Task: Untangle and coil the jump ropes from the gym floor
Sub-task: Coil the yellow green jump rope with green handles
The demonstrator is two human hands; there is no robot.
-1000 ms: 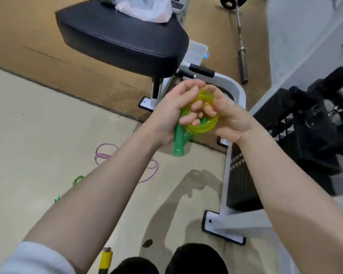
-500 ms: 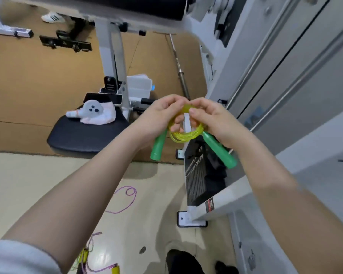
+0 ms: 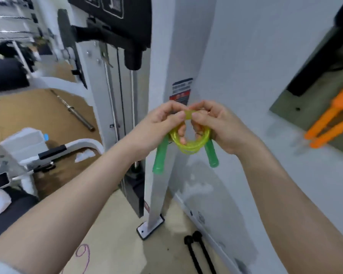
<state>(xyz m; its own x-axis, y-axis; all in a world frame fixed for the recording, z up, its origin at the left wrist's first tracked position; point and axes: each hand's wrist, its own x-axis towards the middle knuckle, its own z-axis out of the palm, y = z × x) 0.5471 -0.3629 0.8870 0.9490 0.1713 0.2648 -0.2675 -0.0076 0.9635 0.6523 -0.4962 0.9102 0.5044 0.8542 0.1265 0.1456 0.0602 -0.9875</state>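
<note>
Two hands (image 3: pixel 162 123), two green handles (image 3: pixel 160 157) (one coiled rope (image 3: pixel 190 143)).

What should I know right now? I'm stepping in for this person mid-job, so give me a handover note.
Left hand and right hand both pinch the top of the yellow-green rope coil, held up in the air.
Its two green handles hang below the coil.
Done: this rope looks coiled.
Left: secure and stow it; a purple rope lies on the floor. An orange rope hangs on the wall.
</note>
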